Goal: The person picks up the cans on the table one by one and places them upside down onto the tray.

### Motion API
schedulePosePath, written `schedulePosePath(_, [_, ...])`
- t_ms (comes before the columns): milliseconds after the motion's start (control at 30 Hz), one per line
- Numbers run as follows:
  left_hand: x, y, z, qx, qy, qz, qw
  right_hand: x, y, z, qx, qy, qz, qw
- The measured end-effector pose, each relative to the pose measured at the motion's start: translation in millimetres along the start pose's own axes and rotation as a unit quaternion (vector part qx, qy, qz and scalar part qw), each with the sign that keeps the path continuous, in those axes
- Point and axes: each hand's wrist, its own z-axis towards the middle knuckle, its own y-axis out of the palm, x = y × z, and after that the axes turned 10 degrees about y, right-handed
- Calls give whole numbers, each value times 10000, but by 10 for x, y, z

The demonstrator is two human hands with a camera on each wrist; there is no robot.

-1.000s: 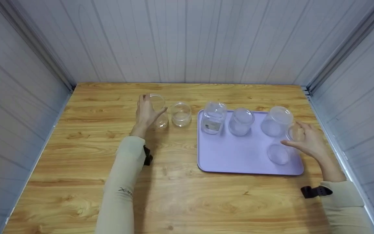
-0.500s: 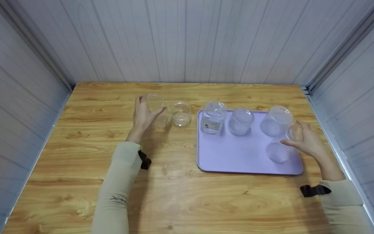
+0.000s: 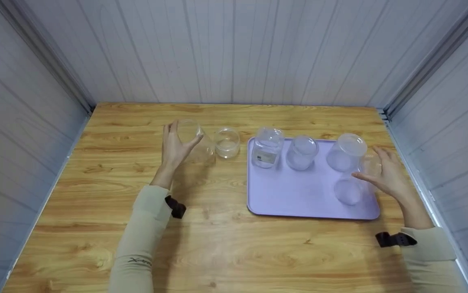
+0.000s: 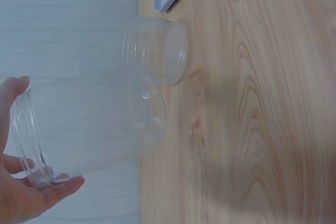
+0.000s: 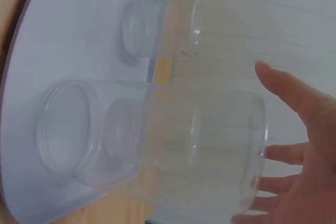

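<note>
My left hand grips a tall clear plastic jar by its ridged rim. In the left wrist view, thumb and fingers lie around that rim, and the jar leans slightly, its base low over the wooden table. Over at the right my right hand is spread around the raised end of another tall clear jar, which stands rim down on the purple tray. Its fingertips are right at the jar's edge, while the thumb stands a little away from it.
A short clear jar stands upright on the table beside the left-hand jar. Along the tray's back are a jar with a label, a shorter jar and a frosted-looking jar. Panel walls close off the back and sides.
My left hand has shifted left and a little toward me, bringing the jar's rim end with it. The right hand has stayed nearly in place, its fingers spread slightly wider.
</note>
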Motion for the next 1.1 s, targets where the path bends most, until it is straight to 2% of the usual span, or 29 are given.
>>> schedulePosePath(167, [27, -35, -78, 233, -105, -312, 9992, -83, -13, -18, 330, -288, 216, 9988])
schedulePosePath(300, [45, -35, -147, 381, -143, -541, 9977, -141, 26, -20, 618, -535, 595, 9949])
schedulePosePath(533, [107, 13, -251, 618, -131, -934, 9936, -227, 143, -10, 1424, -1060, 1478, 9730])
schedulePosePath(767, [201, 52, -348, 837, -20, -1447, 9859, -357, 245, -35, 1810, -929, 2035, 9577])
schedulePosePath(933, [241, 67, -405, 1102, 17, -1759, 9782, -555, 287, -115, 1920, -958, 2493, 9444])
schedulePosePath(1100, [260, 80, -451, 1199, 12, -2045, 9715, -724, 317, -176, 1906, -1014, 2939, 9311])
